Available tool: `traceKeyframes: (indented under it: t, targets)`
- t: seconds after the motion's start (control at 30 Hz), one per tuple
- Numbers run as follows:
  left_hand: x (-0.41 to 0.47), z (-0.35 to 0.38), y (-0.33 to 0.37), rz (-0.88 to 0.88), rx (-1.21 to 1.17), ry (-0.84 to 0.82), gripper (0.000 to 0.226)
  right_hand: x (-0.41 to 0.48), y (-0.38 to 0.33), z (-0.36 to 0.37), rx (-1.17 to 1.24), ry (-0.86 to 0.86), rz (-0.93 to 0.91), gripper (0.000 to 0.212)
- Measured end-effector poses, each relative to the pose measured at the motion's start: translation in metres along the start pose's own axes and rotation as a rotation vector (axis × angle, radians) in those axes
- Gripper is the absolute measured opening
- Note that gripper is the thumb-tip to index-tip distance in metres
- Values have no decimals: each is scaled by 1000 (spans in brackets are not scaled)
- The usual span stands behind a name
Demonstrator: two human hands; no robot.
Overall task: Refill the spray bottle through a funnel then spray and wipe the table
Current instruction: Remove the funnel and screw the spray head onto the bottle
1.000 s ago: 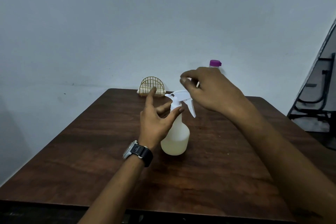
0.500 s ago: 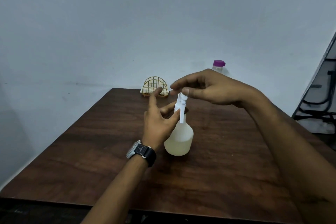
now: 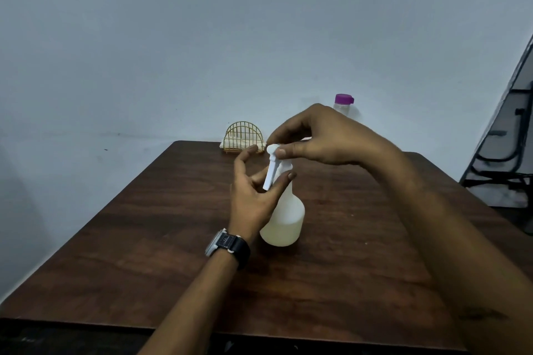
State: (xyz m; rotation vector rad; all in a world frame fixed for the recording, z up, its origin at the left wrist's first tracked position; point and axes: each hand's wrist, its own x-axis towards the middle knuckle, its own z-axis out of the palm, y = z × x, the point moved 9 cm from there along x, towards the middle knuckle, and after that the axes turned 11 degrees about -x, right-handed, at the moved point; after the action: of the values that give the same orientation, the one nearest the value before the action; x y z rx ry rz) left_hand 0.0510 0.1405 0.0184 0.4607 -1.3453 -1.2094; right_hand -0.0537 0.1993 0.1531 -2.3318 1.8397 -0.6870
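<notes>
A translucent spray bottle (image 3: 288,219) with pale liquid in its lower part stands upright in the middle of the dark wooden table (image 3: 144,239). Its white trigger head (image 3: 272,167) points toward me. My left hand (image 3: 253,193) holds the bottle's neck between thumb and fingers. My right hand (image 3: 323,138) pinches the top of the trigger head from the right. No funnel or cloth is visible.
A gold wire holder (image 3: 243,137) with something white in it stands at the table's far edge. A clear bottle with a purple cap (image 3: 343,104) stands behind my right hand. A dark metal frame (image 3: 501,147) stands at the right, beyond the table.
The trigger head has turned: its nozzle pointed right a second ago and now faces me. My right hand turned with it, while my left hand stayed at the neck.
</notes>
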Motion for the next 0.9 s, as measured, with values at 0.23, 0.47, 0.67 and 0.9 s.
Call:
traceKeyframes:
  t: [0.23,0.47,0.67,0.9]
  targets:
    - [-2,9,-4,-72,-90,-46,90,14,-7,0,-394,211,99,45]
    - [1,8,-9,-84,-87,-43,88,-5,11,-4,-198,-109,31,65]
    - [1,6,-11,-78,-80,-31,85,-9,7,-15,-541,151,67,27]
    - [2,3,-15,-84,-84,-5,67,-16,6,-22,-15,253,80,36]
